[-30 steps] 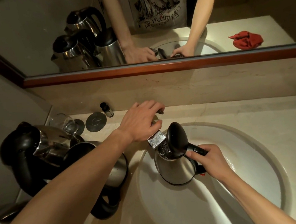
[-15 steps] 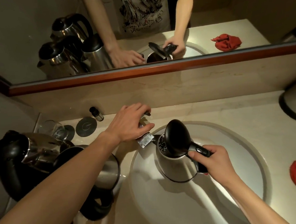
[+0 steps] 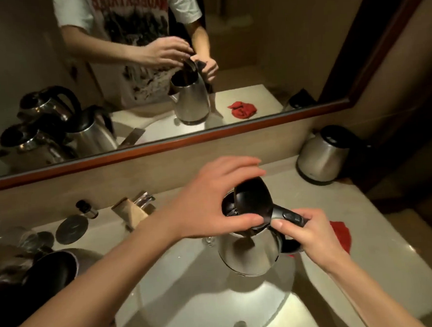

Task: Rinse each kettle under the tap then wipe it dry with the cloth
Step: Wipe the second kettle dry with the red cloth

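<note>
Kettle (image 3: pixel 250 252) up over the basin (image 3: pixel 193 303), right of centre, steel body hanging free of the surface (image 3: pixel 382 254). The right hand (image 3: pixel 313 235) has its fingers wrapped round the black handle (image 3: pixel 289 215) at about three o'clock from the body. The left hand (image 3: pixel 212 201) comes in from nine o'clock, thumb against the near edge of the raised lid (image 3: pixel 253 199), the other fingers spread wide over the back of it; whether they actually touch is hard to call from here. Something glints inside the mouth, possibly water, so I'd judge it heavier than it looks and liable to slosh. Polished wet steel will be slippery, so the handle is the place to hold; the hinged lid looks the weakest part. Red cloth (image 3: pixel 342 236) lies on the surface just beyond the right hand, at three o'clock. Another kettle (image 3: pixel 322 157) stands at one o'clock by the wall, more crowd the nine o'clock side.
</note>
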A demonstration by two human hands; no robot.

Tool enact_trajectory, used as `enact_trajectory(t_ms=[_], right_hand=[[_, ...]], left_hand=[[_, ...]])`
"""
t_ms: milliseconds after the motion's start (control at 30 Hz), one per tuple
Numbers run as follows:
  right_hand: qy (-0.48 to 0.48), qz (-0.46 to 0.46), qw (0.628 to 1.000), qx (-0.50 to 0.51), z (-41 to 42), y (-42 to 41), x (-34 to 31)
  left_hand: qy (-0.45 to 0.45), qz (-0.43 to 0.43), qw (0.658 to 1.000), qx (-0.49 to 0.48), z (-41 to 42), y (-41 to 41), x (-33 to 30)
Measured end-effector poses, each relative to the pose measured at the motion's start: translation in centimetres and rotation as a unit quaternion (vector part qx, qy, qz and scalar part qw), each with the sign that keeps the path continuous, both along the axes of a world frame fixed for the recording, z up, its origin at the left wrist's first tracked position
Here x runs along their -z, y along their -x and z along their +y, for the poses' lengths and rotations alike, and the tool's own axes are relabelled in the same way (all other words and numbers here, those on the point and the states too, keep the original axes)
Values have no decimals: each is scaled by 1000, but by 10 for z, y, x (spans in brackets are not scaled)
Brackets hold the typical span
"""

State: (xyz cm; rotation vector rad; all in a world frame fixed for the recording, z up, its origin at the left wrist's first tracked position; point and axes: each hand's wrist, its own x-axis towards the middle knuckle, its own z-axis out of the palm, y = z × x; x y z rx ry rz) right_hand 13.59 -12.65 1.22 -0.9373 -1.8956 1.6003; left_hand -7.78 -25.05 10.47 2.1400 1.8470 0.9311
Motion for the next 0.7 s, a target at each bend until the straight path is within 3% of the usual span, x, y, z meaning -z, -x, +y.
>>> enact_trajectory(t_ms=[133, 467, 700], right_hand=[[-2, 15, 999, 41, 10, -42, -25], [7, 69, 992, 103, 47, -149, -48], [-16, 87, 987, 132, 72, -204, -55]], left_hand=[[-13, 44, 999, 18, 26, -39, 0], [-37, 35, 998, 36, 80, -127, 2], [-3, -64, 997, 52, 113, -186, 5]])
